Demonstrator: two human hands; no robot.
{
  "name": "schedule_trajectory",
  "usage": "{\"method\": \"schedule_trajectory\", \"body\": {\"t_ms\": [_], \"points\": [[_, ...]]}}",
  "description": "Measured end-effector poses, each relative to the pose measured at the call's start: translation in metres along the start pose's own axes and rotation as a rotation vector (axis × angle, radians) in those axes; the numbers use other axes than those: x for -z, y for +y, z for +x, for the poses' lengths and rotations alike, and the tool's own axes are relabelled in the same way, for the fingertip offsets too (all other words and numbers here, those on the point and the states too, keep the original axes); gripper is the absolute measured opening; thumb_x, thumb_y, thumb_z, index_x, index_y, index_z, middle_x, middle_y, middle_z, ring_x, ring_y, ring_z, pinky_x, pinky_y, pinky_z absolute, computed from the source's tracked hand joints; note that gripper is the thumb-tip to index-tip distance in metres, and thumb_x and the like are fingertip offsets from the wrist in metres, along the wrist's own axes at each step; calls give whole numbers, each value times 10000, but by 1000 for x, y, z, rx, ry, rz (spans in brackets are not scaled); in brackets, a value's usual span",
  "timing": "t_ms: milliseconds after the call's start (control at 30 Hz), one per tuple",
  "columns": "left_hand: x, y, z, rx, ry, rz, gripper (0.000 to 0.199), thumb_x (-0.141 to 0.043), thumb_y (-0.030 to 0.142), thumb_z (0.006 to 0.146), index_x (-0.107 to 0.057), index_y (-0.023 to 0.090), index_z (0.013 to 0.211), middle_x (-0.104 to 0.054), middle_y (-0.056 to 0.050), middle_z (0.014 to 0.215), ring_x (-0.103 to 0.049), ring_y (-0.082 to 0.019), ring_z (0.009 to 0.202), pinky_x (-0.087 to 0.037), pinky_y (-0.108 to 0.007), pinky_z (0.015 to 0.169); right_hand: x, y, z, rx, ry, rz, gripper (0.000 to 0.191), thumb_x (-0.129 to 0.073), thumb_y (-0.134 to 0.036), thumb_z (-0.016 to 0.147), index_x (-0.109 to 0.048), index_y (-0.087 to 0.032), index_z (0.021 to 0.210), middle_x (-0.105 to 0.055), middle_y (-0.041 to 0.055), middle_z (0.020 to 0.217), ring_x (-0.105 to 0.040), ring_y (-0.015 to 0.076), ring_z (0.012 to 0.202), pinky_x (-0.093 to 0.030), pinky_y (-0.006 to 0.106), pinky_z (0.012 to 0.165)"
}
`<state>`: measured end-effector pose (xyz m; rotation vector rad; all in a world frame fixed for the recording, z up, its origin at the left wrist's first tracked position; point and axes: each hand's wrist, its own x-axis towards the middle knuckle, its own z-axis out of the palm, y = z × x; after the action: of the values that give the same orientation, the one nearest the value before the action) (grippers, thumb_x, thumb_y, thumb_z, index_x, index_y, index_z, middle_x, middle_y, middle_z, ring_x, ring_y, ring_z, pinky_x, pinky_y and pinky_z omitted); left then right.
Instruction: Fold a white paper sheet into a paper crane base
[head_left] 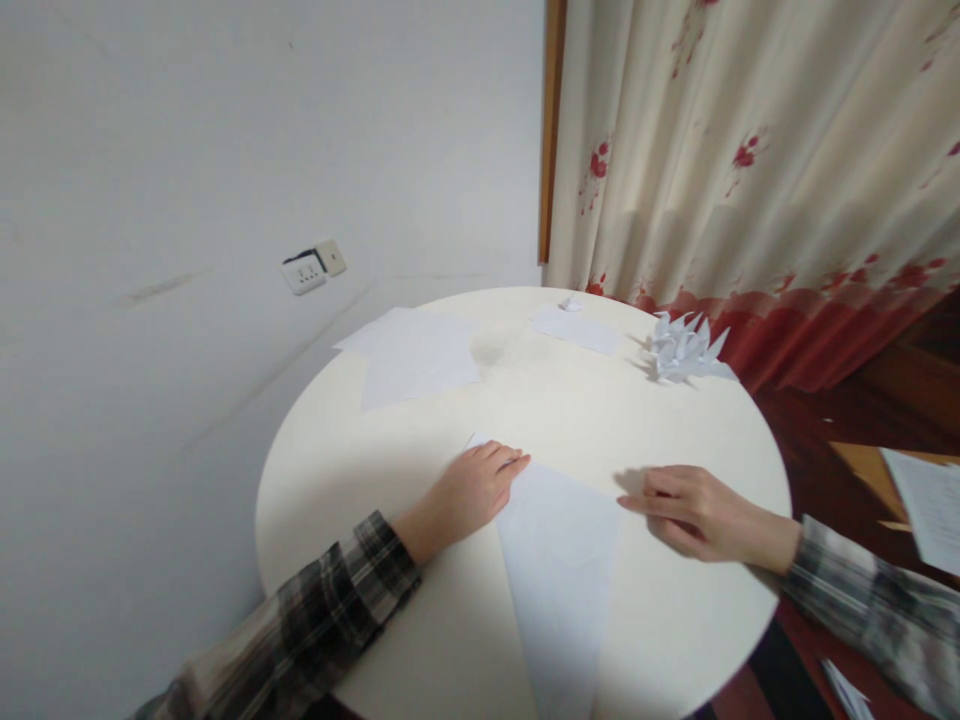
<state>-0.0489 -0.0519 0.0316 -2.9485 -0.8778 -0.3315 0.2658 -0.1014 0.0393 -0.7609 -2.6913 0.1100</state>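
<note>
One white sheet (562, 570), flat and straight-edged, runs from mid-table toward 6 o'clock. My left hand (471, 488) lies palm-down over its 11 o'clock corner; whether it pinches, I cannot tell. My right hand (694, 512), index extended and grip narrow, points at its 1 o'clock edge; contact is unclear. Tabletop (555, 415) stretches between the sheet and the loose papers (416, 355) at 11 and pointed folded papers (684, 348) at 2; its rounded rim curves beyond both.

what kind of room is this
Probably a room in a home: a floral curtain, a wall socket and a round white table with folded paper on it.
</note>
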Motion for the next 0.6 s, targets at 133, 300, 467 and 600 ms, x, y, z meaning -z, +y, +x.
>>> {"method": "schedule_trajectory", "body": {"t_ms": [133,300,467,600], "points": [[0,0,0,-3,-2,2,450,-459,49,773,-470,109,1219,-564,-105,1144,-502,-228,1015,-448,-384,863,2,-2,-3,-7,8,-5,308,-391,-125,833,-597,-164,1060,-509,34,663,-453,145,595,-381,266,556],[-1,-1,0,-7,3,7,443,-460,50,774,-477,103,1213,-568,-106,1140,-504,-229,1009,-451,-383,862,3,-4,-10,-20,53,4,290,-395,-125,836,-602,-171,1034,-523,40,671,-464,150,606,-379,273,565],[-4,-4,-1,-24,20,-11,446,-451,51,776,-470,110,1218,-567,-103,1153,-506,-222,1018,-453,-381,870,0,3,-17,-131,50,214,261,-394,-137,855,-611,-163,997,-570,57,725,-511,145,650,-392,262,589],[-4,-8,-1,-52,27,-43,439,-422,30,772,-483,120,1198,-571,-88,1160,-505,-210,1037,-447,-367,900,5,7,-6,-238,-27,388,233,-401,-159,882,-628,-160,935,-585,47,739,-520,119,629,-388,231,569]]}}
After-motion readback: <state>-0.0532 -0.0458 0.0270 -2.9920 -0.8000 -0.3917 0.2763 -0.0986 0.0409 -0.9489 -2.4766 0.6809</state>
